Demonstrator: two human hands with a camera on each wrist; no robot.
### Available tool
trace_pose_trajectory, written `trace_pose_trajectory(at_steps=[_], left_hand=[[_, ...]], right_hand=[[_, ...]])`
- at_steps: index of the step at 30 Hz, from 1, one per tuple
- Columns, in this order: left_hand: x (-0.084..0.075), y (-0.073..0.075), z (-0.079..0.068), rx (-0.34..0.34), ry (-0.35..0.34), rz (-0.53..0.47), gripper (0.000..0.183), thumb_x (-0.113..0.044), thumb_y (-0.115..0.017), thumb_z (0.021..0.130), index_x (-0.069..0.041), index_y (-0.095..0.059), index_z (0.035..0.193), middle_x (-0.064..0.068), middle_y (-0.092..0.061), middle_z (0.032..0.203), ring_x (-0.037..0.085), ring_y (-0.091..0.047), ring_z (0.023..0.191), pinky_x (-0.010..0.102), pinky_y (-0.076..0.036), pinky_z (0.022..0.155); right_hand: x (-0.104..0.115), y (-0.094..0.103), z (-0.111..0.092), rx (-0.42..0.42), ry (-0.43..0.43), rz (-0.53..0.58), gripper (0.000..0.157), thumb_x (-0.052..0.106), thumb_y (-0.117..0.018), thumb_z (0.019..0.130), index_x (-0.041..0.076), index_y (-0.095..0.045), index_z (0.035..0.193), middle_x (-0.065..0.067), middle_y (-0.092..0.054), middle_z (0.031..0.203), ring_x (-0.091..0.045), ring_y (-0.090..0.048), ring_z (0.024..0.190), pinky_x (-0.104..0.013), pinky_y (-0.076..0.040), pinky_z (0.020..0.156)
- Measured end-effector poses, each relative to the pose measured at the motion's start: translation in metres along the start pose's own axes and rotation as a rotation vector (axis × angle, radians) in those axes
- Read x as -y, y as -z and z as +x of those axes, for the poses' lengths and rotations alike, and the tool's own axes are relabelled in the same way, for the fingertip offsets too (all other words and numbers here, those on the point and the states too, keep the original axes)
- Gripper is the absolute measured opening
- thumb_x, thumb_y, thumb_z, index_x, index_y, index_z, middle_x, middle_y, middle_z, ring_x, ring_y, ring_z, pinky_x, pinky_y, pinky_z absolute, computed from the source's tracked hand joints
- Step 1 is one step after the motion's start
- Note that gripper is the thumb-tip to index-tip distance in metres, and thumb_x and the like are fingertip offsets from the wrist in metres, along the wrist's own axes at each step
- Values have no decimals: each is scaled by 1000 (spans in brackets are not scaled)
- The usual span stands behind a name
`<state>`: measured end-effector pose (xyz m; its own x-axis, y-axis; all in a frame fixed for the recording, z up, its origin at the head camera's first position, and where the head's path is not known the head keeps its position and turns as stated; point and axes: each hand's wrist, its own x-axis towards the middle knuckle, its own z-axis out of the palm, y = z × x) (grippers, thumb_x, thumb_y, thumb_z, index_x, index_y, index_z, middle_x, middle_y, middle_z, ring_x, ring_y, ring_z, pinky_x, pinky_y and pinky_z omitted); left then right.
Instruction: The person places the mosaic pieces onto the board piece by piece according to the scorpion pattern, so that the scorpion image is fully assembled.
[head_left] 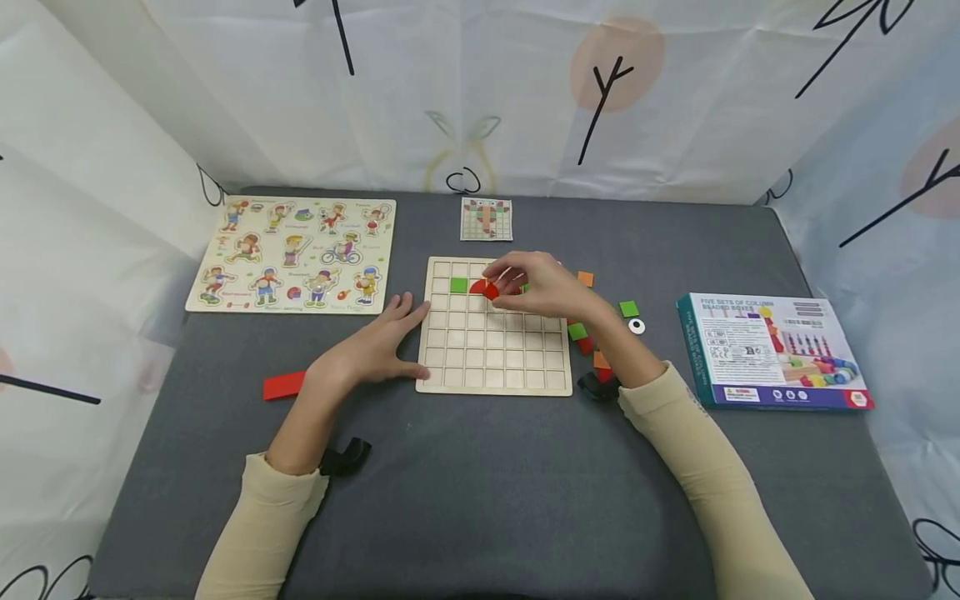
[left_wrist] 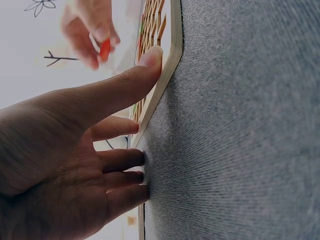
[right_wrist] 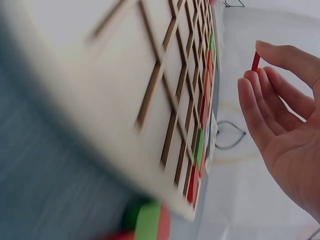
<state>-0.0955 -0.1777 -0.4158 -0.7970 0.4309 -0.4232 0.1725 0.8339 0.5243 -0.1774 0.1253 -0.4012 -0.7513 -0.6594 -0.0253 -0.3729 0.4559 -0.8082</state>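
Note:
A wooden grid board (head_left: 493,358) lies in the middle of the table. My left hand (head_left: 367,346) rests at its left side, thumb on the rim and fingers extended along the edge, as the left wrist view shows. Over the board's upper rows, my right hand (head_left: 546,287) pinches a small red tile (right_wrist: 256,61) between thumb and fingertips. The tile is held above the surface, apart from the board. A green tile (head_left: 459,285) and a red tile (head_left: 477,287) sit in the second row; the right hand partly hides others. Behind the board lies a small pattern card (head_left: 486,219).
Loose tiles, including a green one (head_left: 628,309) and an orange one (head_left: 585,278), lie right of the board near a white round piece (head_left: 637,326). A picture puzzle (head_left: 281,225) is at back left, a red strip (head_left: 282,387) near the left forearm, a box (head_left: 783,350) at right.

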Motion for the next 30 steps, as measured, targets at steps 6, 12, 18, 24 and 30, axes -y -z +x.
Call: trace_pose_trajectory(at_steps=[6, 12, 18, 24, 30], left_hand=[[0, 0, 2, 10, 10, 3, 112, -39, -87, 93, -10, -16, 175, 24, -1, 183, 47, 5, 171, 65, -18, 136], [1, 0, 2, 4, -1, 4, 110, -38, -87, 94, -9, -17, 175, 26, -2, 182, 48, 4, 171, 65, -19, 136], [0, 1, 1, 5, -4, -1, 110, -37, -87, 94, -8, -18, 175, 26, -2, 182, 48, 3, 171, 64, -18, 136], [0, 1, 1, 5, -4, -3, 110, -36, -87, 94, -8, -17, 175, 26, -2, 182, 48, 3, 170, 64, -18, 136], [0, 1, 0, 4, -1, -7, 110, -35, -87, 94, -7, -17, 175, 27, -2, 182, 48, 3, 170, 64, -19, 136]], right_hand=[[1, -11, 35, 35, 3, -41, 42, 6, -81, 95, -5, -70, 134, -20, -76, 125, -32, -76, 112, -39, -64, 99], [-1, -18, 67, 45, -57, -99, 40, 5, -76, 95, -4, -71, 133, -21, -76, 126, -33, -76, 114, -38, -63, 100], [-1, -21, 83, 40, -106, -147, 37, 4, -73, 96, -4, -71, 133, -21, -76, 126, -32, -75, 116, -41, -61, 104], [1, -21, 89, 44, -121, -146, 36, 0, -69, 96, -3, -72, 132, -20, -75, 128, -31, -74, 117, -40, -60, 104], [0, -22, 89, 47, -110, -152, 35, -3, -65, 96, -3, -73, 130, -19, -75, 127, -31, -73, 117, -42, -59, 103]])
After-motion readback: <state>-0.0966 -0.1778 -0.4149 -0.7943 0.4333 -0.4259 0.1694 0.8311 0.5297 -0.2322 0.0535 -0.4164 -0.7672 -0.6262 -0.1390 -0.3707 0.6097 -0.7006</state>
